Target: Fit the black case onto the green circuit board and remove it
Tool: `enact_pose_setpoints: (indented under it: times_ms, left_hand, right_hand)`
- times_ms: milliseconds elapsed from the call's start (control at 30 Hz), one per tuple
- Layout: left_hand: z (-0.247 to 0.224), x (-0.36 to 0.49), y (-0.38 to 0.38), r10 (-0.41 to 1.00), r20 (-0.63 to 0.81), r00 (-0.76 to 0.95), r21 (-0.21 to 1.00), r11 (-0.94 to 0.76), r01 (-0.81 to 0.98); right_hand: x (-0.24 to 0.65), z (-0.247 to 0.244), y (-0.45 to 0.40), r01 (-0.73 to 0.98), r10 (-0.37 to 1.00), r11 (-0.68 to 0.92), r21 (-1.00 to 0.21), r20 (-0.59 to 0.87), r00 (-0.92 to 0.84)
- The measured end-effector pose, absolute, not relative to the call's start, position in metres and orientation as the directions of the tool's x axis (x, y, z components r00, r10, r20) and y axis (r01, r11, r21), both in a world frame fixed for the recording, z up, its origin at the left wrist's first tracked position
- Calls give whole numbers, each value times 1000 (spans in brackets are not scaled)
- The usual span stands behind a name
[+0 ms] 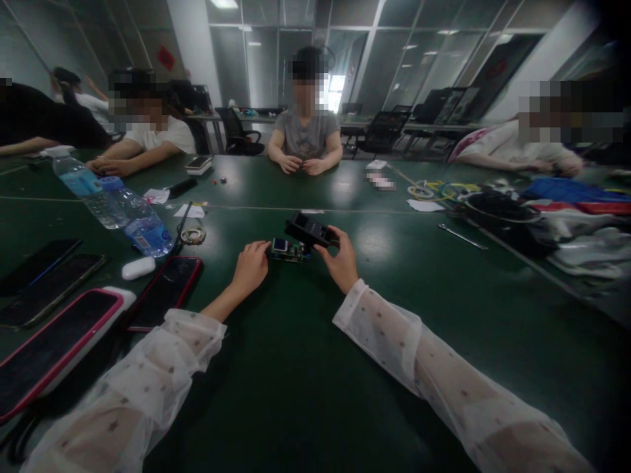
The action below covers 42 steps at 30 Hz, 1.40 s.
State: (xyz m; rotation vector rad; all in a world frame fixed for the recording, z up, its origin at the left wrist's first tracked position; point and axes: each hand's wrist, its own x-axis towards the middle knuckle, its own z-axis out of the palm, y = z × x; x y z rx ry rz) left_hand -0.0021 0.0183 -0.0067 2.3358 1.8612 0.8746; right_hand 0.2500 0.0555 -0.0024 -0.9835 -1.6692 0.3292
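Just ahead of me on the green table lies a small circuit board (290, 255) with a little square screen on its left part. The fingers of my left hand (251, 266) are closed at the board's left end, seemingly gripping it; the exact hold is hard to make out. My right hand (344, 258) pinches a black plastic casing (308, 230) by its right end between thumb and fingers. The casing is tilted, above and behind the board, and covers part of its right side from view.
Several phones (165, 292), a white earbud case (139, 268) and water bottles (142, 217) stand to the left. At right are a wrench (462, 237), cables (438, 190) and a heap of bags (517, 220). A person in grey (308, 135) sits opposite; other people sit around the table.
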Motion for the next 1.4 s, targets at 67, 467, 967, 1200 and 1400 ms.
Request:
enact_pose_setpoints:
  times_ms: [67,467,967,1200,1400]
  left_hand:
    - [-7,-3,19,902,413,124,369,-290,883]
    - [-1,0,14,845,530,71,435,-342,833]
    - [4,3,12,803,583,125,381,-406,831]
    - [4,2,14,817,560,140,364,-394,844]
    - [5,3,13,827,545,139,362,-382,850]
  right_hand:
    - [249,-1,53,428,734,637,-641,673,-84]
    - [247,-2,53,428,714,690,-584,644,-274]
    - [245,-1,53,459,736,669,-584,603,-306]
    - [247,-1,53,460,755,653,-601,560,-341]
    - [245,4,48,459,764,642,-614,558,-323]
